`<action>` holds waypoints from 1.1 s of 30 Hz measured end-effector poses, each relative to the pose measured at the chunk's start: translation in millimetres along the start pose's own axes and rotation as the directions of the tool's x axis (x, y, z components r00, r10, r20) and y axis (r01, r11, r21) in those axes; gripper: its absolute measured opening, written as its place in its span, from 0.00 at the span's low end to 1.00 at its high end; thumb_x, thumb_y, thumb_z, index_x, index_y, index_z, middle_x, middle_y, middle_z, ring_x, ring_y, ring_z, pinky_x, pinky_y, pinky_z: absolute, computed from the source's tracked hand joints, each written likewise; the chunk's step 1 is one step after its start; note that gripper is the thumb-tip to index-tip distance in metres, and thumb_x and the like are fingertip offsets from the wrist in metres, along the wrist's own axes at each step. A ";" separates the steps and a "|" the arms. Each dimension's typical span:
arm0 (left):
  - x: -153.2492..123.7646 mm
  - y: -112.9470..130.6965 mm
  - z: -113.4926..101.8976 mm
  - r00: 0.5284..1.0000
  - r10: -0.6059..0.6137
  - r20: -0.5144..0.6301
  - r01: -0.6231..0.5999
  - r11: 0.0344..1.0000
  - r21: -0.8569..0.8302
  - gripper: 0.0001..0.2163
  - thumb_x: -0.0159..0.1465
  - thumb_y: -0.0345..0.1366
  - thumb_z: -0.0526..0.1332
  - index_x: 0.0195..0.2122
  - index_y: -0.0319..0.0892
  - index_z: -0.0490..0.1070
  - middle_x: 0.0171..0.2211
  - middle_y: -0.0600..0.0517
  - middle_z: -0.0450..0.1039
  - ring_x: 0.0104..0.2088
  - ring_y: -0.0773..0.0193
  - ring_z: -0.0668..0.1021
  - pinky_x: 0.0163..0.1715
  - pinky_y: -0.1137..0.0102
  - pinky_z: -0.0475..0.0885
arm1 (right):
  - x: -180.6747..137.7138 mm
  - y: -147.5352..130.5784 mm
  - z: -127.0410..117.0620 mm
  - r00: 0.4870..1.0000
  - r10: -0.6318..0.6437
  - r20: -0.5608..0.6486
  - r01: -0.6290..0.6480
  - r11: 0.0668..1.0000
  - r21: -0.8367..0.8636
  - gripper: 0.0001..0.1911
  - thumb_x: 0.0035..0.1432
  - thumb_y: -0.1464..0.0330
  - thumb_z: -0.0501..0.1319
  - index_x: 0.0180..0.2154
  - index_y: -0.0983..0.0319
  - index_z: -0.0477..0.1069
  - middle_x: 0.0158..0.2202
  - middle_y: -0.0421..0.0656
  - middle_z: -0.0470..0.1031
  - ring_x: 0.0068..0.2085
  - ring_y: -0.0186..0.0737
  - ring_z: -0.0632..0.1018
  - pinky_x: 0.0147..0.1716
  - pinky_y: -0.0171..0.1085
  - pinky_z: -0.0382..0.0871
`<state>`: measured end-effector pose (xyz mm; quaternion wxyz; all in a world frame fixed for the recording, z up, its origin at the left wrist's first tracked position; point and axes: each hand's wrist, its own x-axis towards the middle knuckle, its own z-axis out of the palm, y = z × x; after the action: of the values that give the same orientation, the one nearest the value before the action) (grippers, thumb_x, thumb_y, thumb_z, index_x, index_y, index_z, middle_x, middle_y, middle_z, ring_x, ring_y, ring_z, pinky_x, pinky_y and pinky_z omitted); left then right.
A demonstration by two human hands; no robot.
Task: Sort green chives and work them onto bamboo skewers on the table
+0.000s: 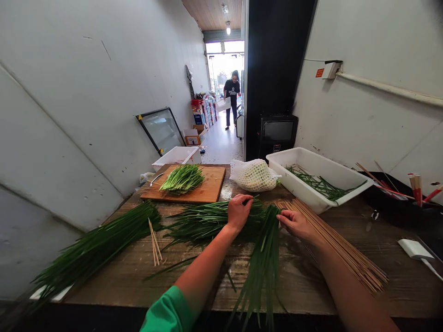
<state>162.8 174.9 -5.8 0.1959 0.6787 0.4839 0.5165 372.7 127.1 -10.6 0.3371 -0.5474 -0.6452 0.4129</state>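
A wooden table (117,272) spans the lower part of the view and carries everything below. Along its left side lies the biggest bundle of long green leaves (100,244), running slantwise toward the near left corner. At the far right sits a white plastic tub (299,189) with some loose green leaves (318,184) scattered in its bottom. In front of the tub, a sheaf of thin brown skewers (341,249) stretches toward the near right, partly behind the right forearm.

The wooden cutting board (212,184) is at the far left of the work area, bearing a heap of cut stalks (183,179). A loose leaf pile (200,221) spreads crosswise in front of it. Between the 2 hands, a drooping bunch (263,263) of the same leaves hangs with its lower ends fanned toward the table's near edge. Beside the board, a pale thing in foam netting (254,175) rests near the tub.

The right hand (292,223) pinches the top of the drooping bunch at its right edge. The left hand (239,211) is above the leaf pile, fingers bent toward the thumb; I cannot tell whether it grips anything.

Smallest are a few short pale sticks (154,242), lying near the left bundle.
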 end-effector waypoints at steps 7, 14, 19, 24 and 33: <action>-0.4 0.1 1.7 1.000 0.023 0.017 -0.023 1.000 0.004 0.04 0.55 0.26 0.64 0.30 0.41 0.77 0.30 0.51 0.78 0.32 0.66 0.77 0.37 0.70 0.70 | 1.0 2.3 1.1 1.000 0.015 0.001 -0.015 1.000 0.006 0.22 0.50 0.49 0.56 0.20 0.59 0.56 0.15 0.33 0.54 0.18 0.28 0.55 0.16 0.32 0.47; 0.0 -0.3 1.4 1.000 0.003 0.030 -0.004 1.000 0.025 0.04 0.56 0.27 0.63 0.30 0.40 0.77 0.30 0.51 0.78 0.32 0.66 0.77 0.36 0.70 0.71 | 1.7 1.4 1.2 1.000 -0.001 0.007 0.001 1.000 0.013 0.23 0.50 0.48 0.57 0.20 0.60 0.57 0.16 0.33 0.54 0.19 0.28 0.55 0.17 0.31 0.47; -0.2 2.0 0.9 0.999 0.012 0.040 -0.013 1.000 0.021 0.04 0.55 0.26 0.63 0.30 0.40 0.77 0.30 0.51 0.78 0.32 0.66 0.77 0.36 0.70 0.71 | 1.2 0.9 0.6 1.000 0.006 0.014 -0.006 1.000 0.010 0.24 0.49 0.48 0.57 0.19 0.60 0.57 0.16 0.33 0.55 0.18 0.28 0.56 0.17 0.31 0.48; -1.4 3.8 0.3 0.999 0.024 0.044 -0.024 1.000 0.002 0.05 0.55 0.26 0.63 0.30 0.40 0.77 0.30 0.51 0.78 0.32 0.66 0.77 0.37 0.70 0.71 | -1.8 -4.0 0.9 1.000 0.013 0.012 -0.013 1.000 0.023 0.24 0.50 0.48 0.57 0.19 0.60 0.56 0.15 0.33 0.55 0.18 0.28 0.56 0.16 0.31 0.48; -2.5 8.1 0.4 0.998 0.015 0.063 -0.014 1.000 -0.016 0.05 0.55 0.25 0.63 0.30 0.39 0.77 0.30 0.51 0.78 0.31 0.66 0.77 0.35 0.71 0.71 | -2.9 -9.7 1.4 1.000 0.025 0.008 -0.025 0.999 0.047 0.25 0.49 0.46 0.57 0.19 0.60 0.56 0.15 0.33 0.55 0.18 0.27 0.55 0.16 0.31 0.47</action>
<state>166.8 169.2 -1.0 0.2126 0.6966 0.4687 0.4998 367.9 123.4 -2.4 0.3424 -0.5457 -0.6296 0.4343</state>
